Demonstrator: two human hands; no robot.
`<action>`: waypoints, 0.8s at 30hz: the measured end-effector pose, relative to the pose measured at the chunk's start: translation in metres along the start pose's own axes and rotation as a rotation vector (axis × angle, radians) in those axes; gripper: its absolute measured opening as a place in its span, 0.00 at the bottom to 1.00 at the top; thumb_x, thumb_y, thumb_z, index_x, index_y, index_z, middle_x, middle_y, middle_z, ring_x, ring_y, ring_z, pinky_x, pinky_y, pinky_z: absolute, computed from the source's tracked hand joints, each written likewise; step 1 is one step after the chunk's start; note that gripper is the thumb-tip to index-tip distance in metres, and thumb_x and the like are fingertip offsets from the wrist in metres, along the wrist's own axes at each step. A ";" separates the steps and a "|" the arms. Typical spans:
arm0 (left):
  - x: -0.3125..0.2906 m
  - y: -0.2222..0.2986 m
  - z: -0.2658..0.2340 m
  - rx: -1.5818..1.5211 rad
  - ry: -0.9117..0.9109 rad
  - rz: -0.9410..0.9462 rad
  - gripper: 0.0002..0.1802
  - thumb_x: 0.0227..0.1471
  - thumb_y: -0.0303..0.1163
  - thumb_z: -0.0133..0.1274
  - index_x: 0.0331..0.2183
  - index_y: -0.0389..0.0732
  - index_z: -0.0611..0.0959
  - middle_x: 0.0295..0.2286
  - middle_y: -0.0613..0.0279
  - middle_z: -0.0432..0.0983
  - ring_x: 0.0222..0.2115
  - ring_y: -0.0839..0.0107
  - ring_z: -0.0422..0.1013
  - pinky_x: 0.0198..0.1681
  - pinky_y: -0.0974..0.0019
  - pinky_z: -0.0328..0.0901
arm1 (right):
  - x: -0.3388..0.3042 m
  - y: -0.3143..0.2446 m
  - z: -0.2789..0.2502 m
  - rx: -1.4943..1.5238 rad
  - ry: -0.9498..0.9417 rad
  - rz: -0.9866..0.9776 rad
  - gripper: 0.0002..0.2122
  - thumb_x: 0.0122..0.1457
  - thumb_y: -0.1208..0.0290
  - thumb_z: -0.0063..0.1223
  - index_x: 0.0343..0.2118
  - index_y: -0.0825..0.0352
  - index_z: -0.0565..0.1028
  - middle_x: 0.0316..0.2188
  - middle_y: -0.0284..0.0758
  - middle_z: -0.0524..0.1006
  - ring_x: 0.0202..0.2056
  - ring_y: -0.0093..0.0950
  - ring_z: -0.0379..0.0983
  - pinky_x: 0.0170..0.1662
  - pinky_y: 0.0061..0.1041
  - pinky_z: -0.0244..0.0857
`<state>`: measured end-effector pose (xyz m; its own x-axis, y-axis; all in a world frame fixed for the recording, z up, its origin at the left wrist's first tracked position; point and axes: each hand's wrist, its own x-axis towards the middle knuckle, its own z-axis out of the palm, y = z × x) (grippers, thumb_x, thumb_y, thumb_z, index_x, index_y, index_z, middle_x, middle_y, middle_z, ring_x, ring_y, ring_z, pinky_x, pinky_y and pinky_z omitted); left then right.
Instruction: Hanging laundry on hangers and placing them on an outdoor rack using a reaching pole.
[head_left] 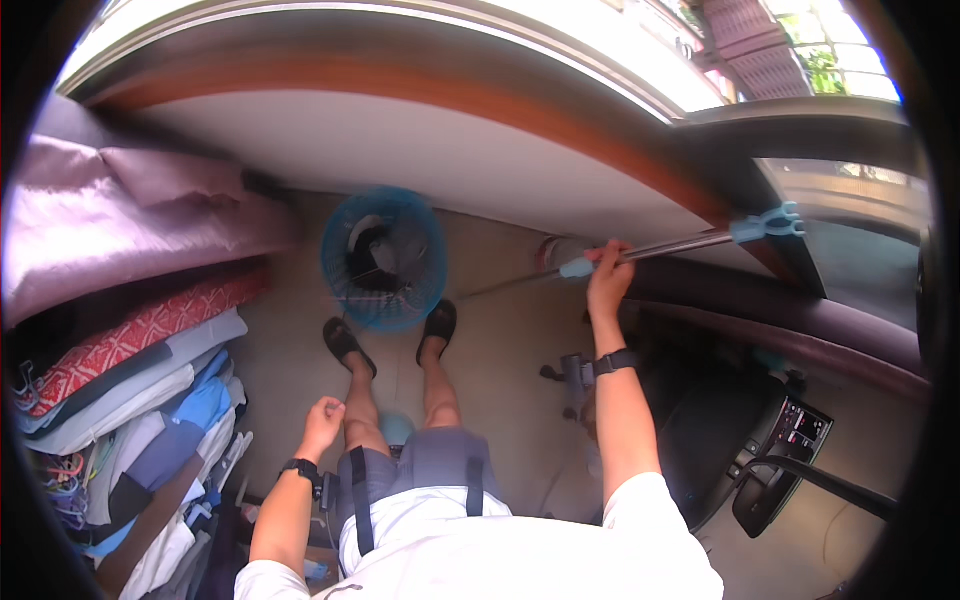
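My right hand is wrapped round a metal clothes pole, just beside its pale blue collar. A light blue forked head tops the pole, reaching right toward the window frame. Its thin lower end runs left toward the laundry basket. My left hand hangs low beside my left leg, fingers curled in, with nothing seen in it. Before my feet stands a blue mesh laundry basket with dark and white clothes inside.
Clothes on hangers hang at the left, below a pinkish-purple curtain. A black chair stands at the right near a dark device with a panel. A window ledge curves across the far side.
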<state>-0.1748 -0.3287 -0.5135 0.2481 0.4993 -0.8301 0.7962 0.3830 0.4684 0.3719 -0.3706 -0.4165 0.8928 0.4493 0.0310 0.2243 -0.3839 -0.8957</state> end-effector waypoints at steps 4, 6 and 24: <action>0.010 0.006 0.004 -0.041 0.007 0.063 0.13 0.51 0.36 0.53 0.36 0.37 0.77 0.23 0.57 0.77 0.26 0.69 0.73 0.31 0.66 0.67 | -0.009 0.011 -0.012 0.030 -0.024 -0.014 0.29 0.54 0.69 0.58 0.55 0.65 0.54 0.42 0.40 0.69 0.44 0.26 0.67 0.46 0.25 0.62; 0.010 0.016 0.008 -0.043 0.024 0.096 0.13 0.51 0.35 0.53 0.36 0.37 0.77 0.24 0.57 0.77 0.27 0.69 0.73 0.32 0.66 0.67 | -0.018 0.020 -0.015 0.025 -0.041 -0.053 0.29 0.57 0.71 0.54 0.58 0.63 0.51 0.48 0.43 0.68 0.50 0.30 0.64 0.55 0.28 0.56; 0.003 0.051 0.071 -0.345 -0.121 0.338 0.12 0.52 0.30 0.51 0.41 0.39 0.76 0.26 0.59 0.76 0.24 0.73 0.72 0.27 0.71 0.65 | -0.195 0.131 0.172 -0.311 -1.037 -0.175 0.10 0.49 0.75 0.55 0.36 0.67 0.74 0.36 0.44 0.75 0.39 0.44 0.70 0.43 0.35 0.65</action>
<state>-0.0943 -0.3634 -0.5137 0.5394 0.5544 -0.6338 0.4363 0.4598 0.7735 0.1602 -0.3698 -0.6161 0.1092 0.9218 -0.3719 0.5349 -0.3699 -0.7597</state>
